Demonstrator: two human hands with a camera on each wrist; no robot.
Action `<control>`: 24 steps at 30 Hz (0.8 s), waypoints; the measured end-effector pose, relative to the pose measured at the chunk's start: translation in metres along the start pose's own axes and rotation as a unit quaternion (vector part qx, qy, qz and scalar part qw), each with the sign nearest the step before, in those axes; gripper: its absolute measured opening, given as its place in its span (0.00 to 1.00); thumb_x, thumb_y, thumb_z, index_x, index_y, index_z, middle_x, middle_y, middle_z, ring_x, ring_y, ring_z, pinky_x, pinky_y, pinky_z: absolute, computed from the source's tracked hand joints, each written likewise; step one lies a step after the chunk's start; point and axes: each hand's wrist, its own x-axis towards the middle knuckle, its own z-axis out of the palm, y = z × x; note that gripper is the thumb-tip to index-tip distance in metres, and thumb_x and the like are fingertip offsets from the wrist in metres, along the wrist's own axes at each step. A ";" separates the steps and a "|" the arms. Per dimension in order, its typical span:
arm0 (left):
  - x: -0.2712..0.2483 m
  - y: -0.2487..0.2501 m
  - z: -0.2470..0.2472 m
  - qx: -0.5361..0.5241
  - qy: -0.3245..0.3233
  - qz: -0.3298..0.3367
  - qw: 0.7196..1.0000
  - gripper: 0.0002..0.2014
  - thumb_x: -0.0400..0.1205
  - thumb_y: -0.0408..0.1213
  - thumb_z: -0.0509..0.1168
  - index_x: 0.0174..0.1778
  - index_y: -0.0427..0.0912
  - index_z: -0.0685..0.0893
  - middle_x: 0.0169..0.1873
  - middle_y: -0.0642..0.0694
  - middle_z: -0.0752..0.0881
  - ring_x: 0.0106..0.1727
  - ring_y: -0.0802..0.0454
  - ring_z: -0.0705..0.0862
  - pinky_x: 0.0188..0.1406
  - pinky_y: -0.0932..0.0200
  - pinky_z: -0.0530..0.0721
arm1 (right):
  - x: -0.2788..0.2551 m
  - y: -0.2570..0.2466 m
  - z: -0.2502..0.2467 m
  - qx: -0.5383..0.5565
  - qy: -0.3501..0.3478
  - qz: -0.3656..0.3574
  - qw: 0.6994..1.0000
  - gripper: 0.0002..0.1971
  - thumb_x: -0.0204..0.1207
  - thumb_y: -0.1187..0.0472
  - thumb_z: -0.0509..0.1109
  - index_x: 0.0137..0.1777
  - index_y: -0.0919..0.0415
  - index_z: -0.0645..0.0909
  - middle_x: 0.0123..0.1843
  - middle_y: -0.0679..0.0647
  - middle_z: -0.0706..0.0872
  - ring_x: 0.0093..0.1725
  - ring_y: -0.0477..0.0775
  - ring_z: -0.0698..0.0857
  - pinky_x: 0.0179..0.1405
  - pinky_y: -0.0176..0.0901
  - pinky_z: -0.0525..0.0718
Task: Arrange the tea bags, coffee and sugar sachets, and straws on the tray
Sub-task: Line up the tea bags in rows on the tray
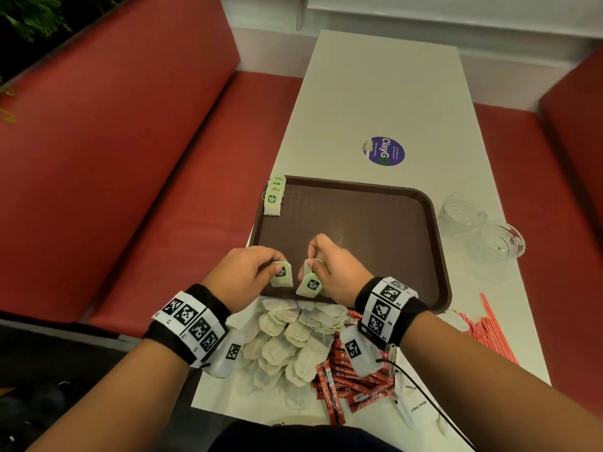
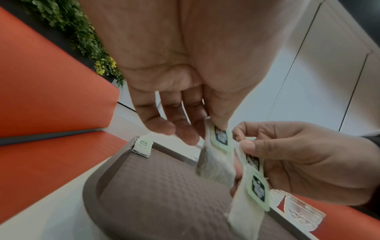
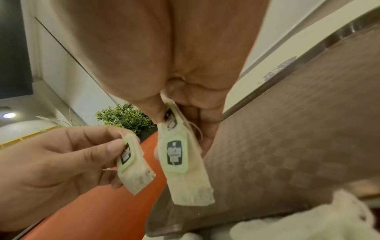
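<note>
My left hand (image 1: 243, 275) pinches one tea bag (image 1: 282, 273), my right hand (image 1: 332, 272) probably two; I lay them flat beside the row (image 1: 275, 195) on the tray (image 1: 437, 256).

Head view steeply downward; wrist views close, upward, sharing the tray (image 1: 434, 256)

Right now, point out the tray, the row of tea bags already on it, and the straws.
tray (image 1: 359, 230), head view, on its bare brown floor.
row of tea bags (image 1: 274, 199), head view, on the nearest bag's green tag, at the tray's far left corner.
straws (image 1: 489, 324), head view, mid-bundle, on the table right of the tray.
</note>
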 end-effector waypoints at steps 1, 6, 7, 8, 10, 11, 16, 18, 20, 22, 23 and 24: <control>0.002 0.001 -0.001 0.002 0.001 0.007 1.000 0.06 0.86 0.38 0.67 0.53 0.50 0.89 0.42 0.59 0.88 0.44 0.64 0.83 0.43 0.71 0.77 | 0.001 0.001 0.000 -0.002 0.005 -0.002 1.000 0.04 0.88 0.63 0.56 0.52 0.53 0.66 0.42 0.46 0.91 0.32 0.48 0.83 0.33 0.43 0.81; 0.012 0.004 -0.006 -0.002 0.007 0.022 1.000 0.06 0.86 0.37 0.67 0.52 0.49 0.89 0.43 0.58 0.88 0.45 0.62 0.84 0.47 0.63 0.80 | 0.004 -0.004 0.001 0.008 0.014 -0.001 1.000 0.02 0.89 0.58 0.59 0.58 0.52 0.71 0.38 0.50 0.84 0.27 0.41 0.76 0.30 0.37 0.74; 0.014 0.006 -0.007 -0.007 0.009 0.027 1.000 0.06 0.86 0.37 0.67 0.52 0.49 0.89 0.42 0.59 0.88 0.45 0.63 0.84 0.47 0.63 0.80 | 0.005 -0.005 0.002 0.017 0.011 0.000 1.000 0.05 0.88 0.54 0.62 0.59 0.51 0.73 0.39 0.50 0.84 0.30 0.43 0.78 0.32 0.37 0.76; 0.016 0.007 -0.009 -0.014 0.012 0.030 0.999 0.06 0.86 0.38 0.67 0.52 0.49 0.89 0.43 0.59 0.89 0.46 0.63 0.84 0.47 0.62 0.81 | 0.005 -0.007 0.003 0.022 0.006 -0.001 1.000 0.08 0.86 0.50 0.66 0.60 0.51 0.76 0.41 0.49 0.84 0.34 0.43 0.80 0.34 0.36 0.77; 0.019 0.010 -0.011 -0.035 0.022 0.036 0.999 0.06 0.86 0.38 0.67 0.52 0.49 0.89 0.44 0.60 0.89 0.47 0.62 0.85 0.49 0.62 0.82 | 0.008 -0.008 0.004 0.026 0.005 -0.016 1.000 0.11 0.82 0.48 0.71 0.58 0.52 0.80 0.42 0.44 0.84 0.39 0.41 0.80 0.38 0.35 0.76; 0.021 0.011 -0.012 -0.044 0.032 0.040 0.998 0.06 0.86 0.38 0.67 0.53 0.49 0.89 0.44 0.60 0.89 0.47 0.63 0.85 0.49 0.63 0.82 | 0.009 -0.009 0.005 0.027 0.009 -0.025 0.999 0.09 0.82 0.50 0.71 0.55 0.54 0.82 0.41 0.45 0.84 0.38 0.42 0.80 0.39 0.37 0.76; 0.023 0.012 -0.011 -0.111 0.055 0.004 0.992 0.08 0.81 0.42 0.73 0.55 0.50 0.89 0.42 0.57 0.90 0.39 0.64 0.84 0.41 0.73 0.78 | 0.016 -0.009 0.003 0.048 0.040 -0.027 0.998 0.08 0.83 0.49 0.70 0.54 0.51 0.86 0.42 0.51 0.89 0.41 0.51 0.85 0.43 0.49 0.84; 0.022 0.007 -0.009 -0.106 0.036 -0.007 0.994 0.08 0.80 0.43 0.75 0.54 0.50 0.89 0.40 0.56 0.90 0.38 0.64 0.84 0.40 0.71 0.79 | 0.016 -0.010 0.001 0.055 0.041 -0.021 0.997 0.09 0.83 0.47 0.70 0.53 0.51 0.86 0.40 0.51 0.88 0.37 0.49 0.83 0.38 0.46 0.82; 0.026 0.002 -0.007 -0.085 0.043 -0.011 0.995 0.06 0.80 0.42 0.74 0.51 0.49 0.90 0.38 0.56 0.90 0.37 0.64 0.83 0.39 0.69 0.79 | 0.016 -0.011 -0.001 0.047 0.040 -0.013 0.998 0.09 0.84 0.49 0.70 0.50 0.54 0.85 0.39 0.54 0.87 0.35 0.48 0.81 0.37 0.45 0.80; 0.037 -0.005 -0.009 -0.071 0.068 -0.027 0.995 0.04 0.80 0.40 0.75 0.49 0.48 0.90 0.37 0.57 0.89 0.36 0.65 0.84 0.40 0.67 0.80 | 0.017 -0.012 -0.003 0.029 0.044 0.002 0.999 0.05 0.84 0.53 0.69 0.52 0.54 0.82 0.43 0.54 0.87 0.37 0.50 0.82 0.40 0.48 0.81; 0.045 -0.011 -0.010 -0.067 0.085 -0.044 0.993 0.03 0.80 0.40 0.75 0.48 0.48 0.90 0.37 0.57 0.89 0.36 0.65 0.84 0.41 0.65 0.81 | 0.017 -0.012 -0.004 0.030 0.045 0.012 0.998 0.03 0.85 0.56 0.67 0.55 0.52 0.80 0.46 0.53 0.88 0.37 0.51 0.82 0.41 0.48 0.82; 0.056 -0.018 -0.013 -0.062 0.103 -0.068 0.990 0.02 0.79 0.40 0.75 0.46 0.48 0.90 0.36 0.57 0.89 0.37 0.61 0.85 0.42 0.63 0.82 | 0.017 -0.013 -0.006 0.042 0.044 0.025 0.998 0.06 0.85 0.60 0.65 0.58 0.50 0.77 0.48 0.52 0.88 0.34 0.50 0.81 0.39 0.48 0.82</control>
